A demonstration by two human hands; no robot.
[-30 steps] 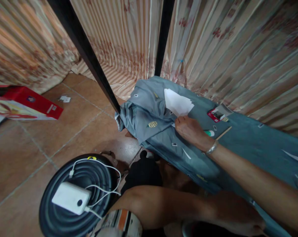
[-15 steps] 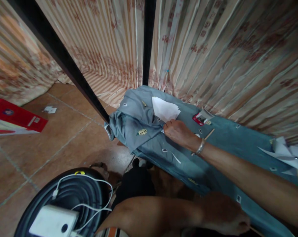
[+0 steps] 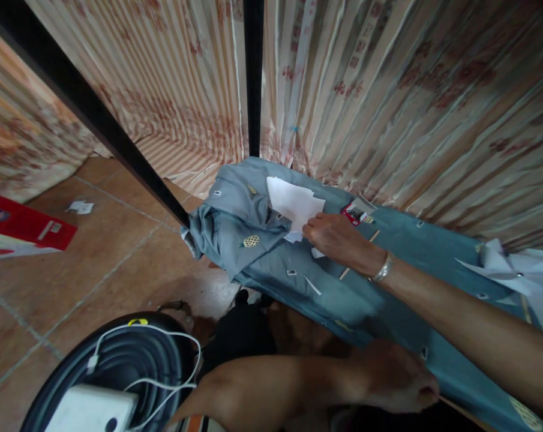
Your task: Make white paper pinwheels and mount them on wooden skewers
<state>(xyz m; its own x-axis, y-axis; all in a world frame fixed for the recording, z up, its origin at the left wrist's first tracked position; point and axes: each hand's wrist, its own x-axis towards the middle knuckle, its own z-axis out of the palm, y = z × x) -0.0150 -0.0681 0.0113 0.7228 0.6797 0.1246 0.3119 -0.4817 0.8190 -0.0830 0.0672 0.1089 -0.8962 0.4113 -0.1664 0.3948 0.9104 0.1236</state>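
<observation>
**At least one white paper pinwheel (image 3: 518, 270) assembled, flat white paper sheets (image 3: 291, 201) loose**

Through the head view, my right hand (image 3: 338, 240) pinches the sheets' right edge, mid-scene, on the grey-blue pineapple-print cloth (image 3: 406, 234). My left hand (image 3: 395, 379), near, seems curled round a thin pale wooden stick (image 3: 464, 414). I judge the pinwheel at right made up; the sheets look unmounted.

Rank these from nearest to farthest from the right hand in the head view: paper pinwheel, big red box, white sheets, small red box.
1. White sheets: right at the fingers of the right hand.
2. Small red box: just beyond the hand.
3. Paper pinwheel: toward the right edge.
4. Big red box: at the left edge.
</observation>
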